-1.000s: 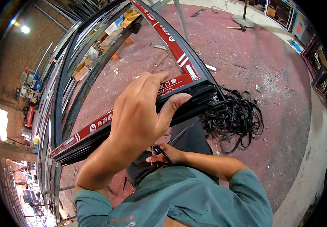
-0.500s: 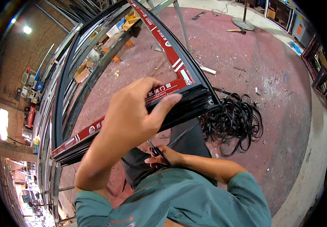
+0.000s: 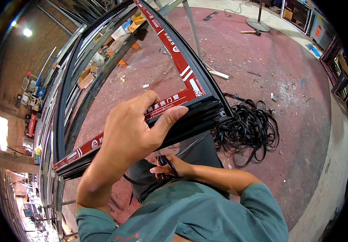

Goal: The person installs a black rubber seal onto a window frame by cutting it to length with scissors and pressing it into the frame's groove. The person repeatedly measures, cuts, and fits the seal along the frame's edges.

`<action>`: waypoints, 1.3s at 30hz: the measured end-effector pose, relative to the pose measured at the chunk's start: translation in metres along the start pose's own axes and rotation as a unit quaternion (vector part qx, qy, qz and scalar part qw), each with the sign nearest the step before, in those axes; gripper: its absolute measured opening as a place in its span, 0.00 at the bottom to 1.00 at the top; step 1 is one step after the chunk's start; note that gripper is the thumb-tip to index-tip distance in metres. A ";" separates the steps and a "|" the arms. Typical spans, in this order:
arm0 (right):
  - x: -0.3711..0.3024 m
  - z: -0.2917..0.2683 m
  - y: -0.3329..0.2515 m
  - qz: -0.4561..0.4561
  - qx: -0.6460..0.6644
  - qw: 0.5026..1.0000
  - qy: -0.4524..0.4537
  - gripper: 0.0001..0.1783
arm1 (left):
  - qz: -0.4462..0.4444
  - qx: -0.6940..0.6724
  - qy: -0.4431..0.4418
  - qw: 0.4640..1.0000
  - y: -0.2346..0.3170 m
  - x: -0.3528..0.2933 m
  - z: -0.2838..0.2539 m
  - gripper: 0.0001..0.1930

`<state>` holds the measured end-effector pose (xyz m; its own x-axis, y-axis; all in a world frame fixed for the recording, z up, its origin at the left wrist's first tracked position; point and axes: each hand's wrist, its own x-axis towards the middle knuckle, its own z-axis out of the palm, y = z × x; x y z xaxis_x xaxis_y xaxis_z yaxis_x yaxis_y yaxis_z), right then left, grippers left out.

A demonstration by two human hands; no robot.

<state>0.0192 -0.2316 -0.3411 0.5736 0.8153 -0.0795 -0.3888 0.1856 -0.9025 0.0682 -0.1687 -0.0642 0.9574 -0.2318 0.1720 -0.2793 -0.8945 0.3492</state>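
Note:
A dark window frame (image 3: 192,123) with red-and-white protective tape (image 3: 170,103) rests in front of me, its near bar facing my body. My left hand (image 3: 131,121) is closed over that bar, thumb along the near side and fingers curled over the inner edge. Below the bar, at my lap, my right hand (image 3: 178,166) is closed around scissors (image 3: 164,160) with dark handles; their blades are mostly hidden. A thin black rubber strip (image 3: 194,144) crosses my lap close to the scissors, and a loop of it hangs left of them.
Right of my legs, a tangled heap of black strip (image 3: 248,131) lies on the red floor. A metal stand (image 3: 192,30) carries the frame. Farther off are a hammer (image 3: 252,32), a round pole base (image 3: 259,25) and a white offcut (image 3: 219,74). Boxes (image 3: 87,76) sit at the left.
The frame and my left hand appear slightly farther left. The scissors' blades show less below the bar, and a loop of black strip now shows at the left of my lap.

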 end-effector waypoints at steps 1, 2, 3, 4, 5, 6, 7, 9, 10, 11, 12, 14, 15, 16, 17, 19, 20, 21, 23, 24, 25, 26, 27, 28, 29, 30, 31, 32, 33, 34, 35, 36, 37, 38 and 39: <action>0.001 0.000 0.000 -0.006 -0.001 1.000 -0.004 0.24 | -0.014 -0.002 -0.015 1.000 0.001 0.000 -0.002 0.21; 0.001 0.000 0.000 -0.012 -0.002 1.000 -0.007 0.25 | -0.028 -0.004 -0.031 0.999 0.001 0.000 -0.005 0.20; 0.000 0.000 -0.002 -0.008 -0.010 1.000 -0.005 0.24 | -0.042 -0.006 -0.045 0.998 0.001 0.000 -0.007 0.20; -0.002 0.000 -0.006 -0.004 -0.017 1.000 -0.003 0.23 | -0.017 -0.036 -0.035 0.999 -0.004 -0.002 -0.008 0.21; -0.003 -0.001 -0.007 0.000 -0.025 1.000 -0.001 0.23 | 0.008 -0.066 -0.026 0.997 -0.011 -0.006 -0.008 0.21; -0.003 -0.001 -0.005 0.000 -0.008 1.000 0.001 0.23 | 0.035 -0.095 -0.019 0.995 -0.016 -0.007 -0.009 0.21; -0.002 -0.001 -0.002 0.001 0.009 1.000 0.003 0.23 | 0.020 -0.089 -0.032 0.995 -0.016 -0.008 -0.011 0.23; 0.000 -0.002 -0.002 0.008 0.025 1.000 0.003 0.22 | -0.008 -0.076 -0.059 0.995 -0.012 -0.007 -0.019 0.25; 0.000 -0.002 -0.004 0.013 0.023 1.000 0.001 0.22 | -0.014 -0.078 -0.066 0.995 -0.011 -0.007 -0.020 0.25; 0.001 -0.002 -0.005 0.019 0.022 1.000 -0.001 0.22 | -0.017 -0.074 -0.069 0.995 -0.010 -0.006 -0.020 0.25; 0.002 -0.002 -0.005 0.020 0.025 0.999 -0.002 0.22 | -0.022 -0.071 -0.071 0.995 -0.010 -0.005 -0.021 0.25; 0.004 0.000 -0.006 0.022 0.031 0.999 -0.003 0.22 | -0.024 -0.069 -0.073 0.995 -0.009 -0.004 -0.021 0.25; 0.005 0.000 -0.006 0.020 0.040 0.999 -0.007 0.22 | -0.022 -0.071 -0.071 0.995 -0.009 -0.004 -0.020 0.25; 0.008 0.002 -0.006 0.019 0.048 0.999 -0.010 0.22 | -0.021 -0.072 -0.070 0.995 -0.009 -0.003 -0.019 0.25; 0.011 0.004 -0.007 0.017 0.057 0.998 -0.013 0.22 | -0.028 -0.066 -0.071 0.995 -0.007 -0.003 -0.020 0.25; 0.009 0.005 -0.013 0.014 0.050 0.999 -0.009 0.23 | -0.043 -0.072 -0.067 0.994 -0.002 -0.003 -0.020 0.24; 0.009 0.007 -0.015 0.013 0.047 0.999 -0.007 0.23 | -0.044 -0.064 -0.070 0.995 -0.003 -0.003 -0.018 0.24; 0.010 0.008 -0.015 0.012 0.046 0.999 -0.010 0.23 | -0.045 -0.056 -0.070 0.995 -0.004 -0.003 -0.017 0.24; 0.010 0.010 -0.013 0.012 0.045 0.999 -0.017 0.23 | -0.031 -0.040 -0.063 0.997 -0.006 -0.003 -0.016 0.23; 0.009 0.010 -0.012 0.028 0.045 0.998 -0.018 0.22 | -0.017 -0.031 -0.055 0.998 -0.009 -0.004 -0.015 0.22; 0.008 0.009 -0.012 0.038 0.045 0.998 -0.011 0.22 | -0.003 -0.022 -0.048 0.999 -0.011 -0.005 -0.014 0.22; 0.007 0.008 -0.013 0.049 0.045 0.998 -0.005 0.22 | 0.002 -0.059 -0.054 0.997 -0.016 -0.006 -0.012 0.21; 0.008 0.009 -0.016 0.056 0.047 0.997 -0.005 0.22 | 0.005 -0.089 -0.058 0.994 -0.022 -0.007 -0.014 0.21; 0.005 0.009 -0.023 0.037 0.057 0.998 -0.007 0.21 | 0.008 -0.120 -0.061 0.991 -0.027 -0.010 -0.016 0.22; 0.003 0.009 -0.022 0.041 0.056 0.998 -0.004 0.20 | 0.013 -0.116 -0.066 0.991 -0.031 -0.014 -0.019 0.22; 0.004 0.009 -0.021 0.041 0.059 0.997 0.002 0.20 | 0.022 -0.109 -0.074 0.991 -0.036 -0.016 -0.024 0.22; 0.004 0.009 -0.021 0.041 0.061 0.997 0.008 0.20 | 0.031 -0.102 -0.083 0.991 -0.039 -0.017 -0.027 0.22; 0.003 0.007 -0.022 0.054 0.074 0.996 -0.002 0.19 | 0.026 -0.101 -0.082 0.991 -0.039 -0.019 -0.028 0.22; 0.003 0.008 -0.021 0.048 0.070 0.996 0.000 0.20 | 0.020 -0.100 -0.082 0.991 -0.038 -0.020 -0.029 0.22; 0.005 0.008 -0.018 0.042 0.067 0.997 0.003 0.20 | 0.015 -0.100 -0.082 0.992 -0.037 -0.021 -0.029 0.22; 0.006 0.008 -0.015 0.036 0.064 0.997 0.006 0.21 | 0.019 -0.090 -0.081 0.992 -0.038 -0.022 -0.030 0.22; 0.007 0.008 -0.013 0.033 0.062 0.997 0.007 0.21 | 0.025 -0.082 -0.080 0.993 -0.039 -0.021 -0.030 0.22; 0.008 0.008 -0.011 0.031 0.061 0.998 0.008 0.21 | 0.032 -0.074 -0.079 0.994 -0.039 -0.020 -0.029 0.21; 0.008 0.008 -0.010 0.028 0.059 0.998 0.009 0.21 | 0.031 -0.073 -0.074 0.994 -0.039 -0.019 -0.028 0.21; 0.007 0.008 -0.011 0.031 0.058 0.998 0.003 0.21 | 0.028 -0.072 -0.068 0.995 -0.037 -0.019 -0.026 0.21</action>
<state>0.0218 -0.2230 -0.3278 0.5501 0.8237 -0.1372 -0.5047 0.1970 -0.8405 0.0584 -0.1210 -0.0565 0.9386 -0.3373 0.0725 -0.3300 -0.8167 0.4734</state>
